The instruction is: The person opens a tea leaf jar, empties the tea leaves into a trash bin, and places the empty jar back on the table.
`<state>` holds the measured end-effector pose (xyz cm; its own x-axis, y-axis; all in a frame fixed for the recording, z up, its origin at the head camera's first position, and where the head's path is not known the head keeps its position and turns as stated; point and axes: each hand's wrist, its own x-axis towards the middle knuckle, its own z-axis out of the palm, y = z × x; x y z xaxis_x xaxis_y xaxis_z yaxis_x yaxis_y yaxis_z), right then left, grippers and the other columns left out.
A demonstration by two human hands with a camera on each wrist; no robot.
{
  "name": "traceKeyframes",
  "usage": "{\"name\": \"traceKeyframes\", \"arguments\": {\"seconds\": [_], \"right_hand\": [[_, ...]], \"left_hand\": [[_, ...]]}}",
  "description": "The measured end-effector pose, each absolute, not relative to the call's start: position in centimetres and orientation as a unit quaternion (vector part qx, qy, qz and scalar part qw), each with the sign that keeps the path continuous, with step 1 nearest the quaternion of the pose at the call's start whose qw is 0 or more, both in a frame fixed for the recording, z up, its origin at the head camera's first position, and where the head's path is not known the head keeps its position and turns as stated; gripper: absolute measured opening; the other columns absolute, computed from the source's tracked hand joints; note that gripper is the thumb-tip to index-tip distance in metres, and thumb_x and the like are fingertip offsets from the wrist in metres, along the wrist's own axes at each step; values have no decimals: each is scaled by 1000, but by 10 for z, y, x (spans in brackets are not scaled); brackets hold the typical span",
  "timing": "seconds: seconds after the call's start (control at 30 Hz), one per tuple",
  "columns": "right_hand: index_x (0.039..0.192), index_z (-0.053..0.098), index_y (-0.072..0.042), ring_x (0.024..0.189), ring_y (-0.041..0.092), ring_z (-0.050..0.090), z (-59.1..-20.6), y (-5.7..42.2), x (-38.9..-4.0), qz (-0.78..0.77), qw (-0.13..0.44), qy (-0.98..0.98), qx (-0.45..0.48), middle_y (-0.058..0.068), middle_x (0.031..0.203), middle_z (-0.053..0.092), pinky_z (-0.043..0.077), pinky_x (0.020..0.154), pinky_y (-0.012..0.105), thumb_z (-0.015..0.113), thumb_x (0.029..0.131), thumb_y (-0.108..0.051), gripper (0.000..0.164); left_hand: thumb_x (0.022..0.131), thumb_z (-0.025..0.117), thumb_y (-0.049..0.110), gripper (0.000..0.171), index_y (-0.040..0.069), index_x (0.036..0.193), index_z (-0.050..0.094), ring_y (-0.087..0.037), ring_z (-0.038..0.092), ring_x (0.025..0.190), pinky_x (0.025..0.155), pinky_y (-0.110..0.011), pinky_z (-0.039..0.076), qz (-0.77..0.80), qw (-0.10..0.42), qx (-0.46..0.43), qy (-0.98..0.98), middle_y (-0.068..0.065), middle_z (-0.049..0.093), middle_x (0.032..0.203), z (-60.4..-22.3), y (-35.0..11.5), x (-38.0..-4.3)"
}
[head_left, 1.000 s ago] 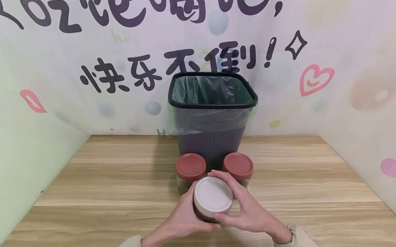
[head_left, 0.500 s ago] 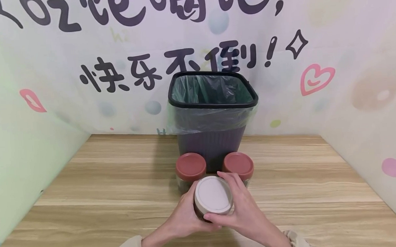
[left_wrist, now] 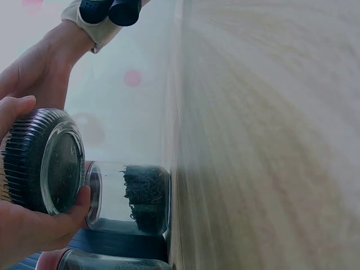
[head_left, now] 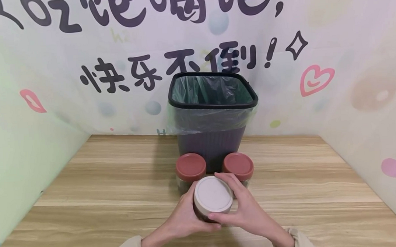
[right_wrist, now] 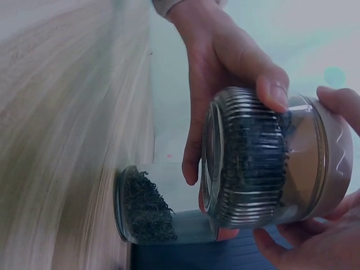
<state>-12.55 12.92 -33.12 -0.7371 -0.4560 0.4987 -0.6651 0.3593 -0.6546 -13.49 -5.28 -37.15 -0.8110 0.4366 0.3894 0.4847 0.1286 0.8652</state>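
A clear jar with a white lid (head_left: 213, 194) is held up in front of me between both hands. Dark, shredded dried leaves fill the ribbed lower part of this jar (right_wrist: 253, 157), seen tilted on its side in the right wrist view. My left hand (head_left: 182, 216) grips the jar's body, its thumb on one side and fingers around the base. The fingers and thumb of my right hand (head_left: 250, 213) curl around the lid's rim. In the left wrist view the jar's round glass bottom (left_wrist: 63, 169) shows, above the table.
Two jars with red lids, a left jar (head_left: 190, 166) and a right jar (head_left: 237, 165), stand just behind, also with dark leaves inside. Behind them is a dark bin (head_left: 214, 106) with a clear liner, near the printed back wall (head_left: 118, 116). The wooden table (head_left: 104, 186) lies between side walls.
My right hand's thumb and fingers have shifted around the lid's rim, first one way, then partly back. The left hand and the jar's position look the same.
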Motion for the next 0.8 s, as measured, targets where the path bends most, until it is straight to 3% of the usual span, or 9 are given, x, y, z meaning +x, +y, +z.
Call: {"name": "traceKeyframes", "arguments": {"seconds": [0.17, 0.37, 0.8], "right_hand": [[132, 36, -16, 108, 11, 48, -331, 136, -130, 510, 29, -789, 341, 2, 122, 47, 42, 86, 23, 76, 70, -17, 74], [137, 28, -10, 118, 11, 41, -331, 142, -136, 570, -47, -727, 378, 15, 132, 39, 37, 94, 20, 71, 73, -4, 77], [134, 28, 2, 117, 11, 42, -336, 149, -146, 603, -85, -682, 405, 21, 128, 40, 37, 94, 21, 70, 72, 1, 75]], "left_hand": [[59, 83, 25, 88, 26, 130, 31, -14, 49, 108, 93, -34, 38, -584, 20, -311, -750, 7, 50, 119, -372, -53, -135], [60, 82, 23, 88, 25, 132, 31, -15, 48, 109, 94, -34, 37, -588, 18, -324, -741, 6, 49, 121, -372, -53, -136], [57, 83, 17, 87, 22, 128, 34, -14, 48, 109, 94, -32, 38, -585, 15, -325, -743, 3, 50, 120, -371, -55, -135]]}}
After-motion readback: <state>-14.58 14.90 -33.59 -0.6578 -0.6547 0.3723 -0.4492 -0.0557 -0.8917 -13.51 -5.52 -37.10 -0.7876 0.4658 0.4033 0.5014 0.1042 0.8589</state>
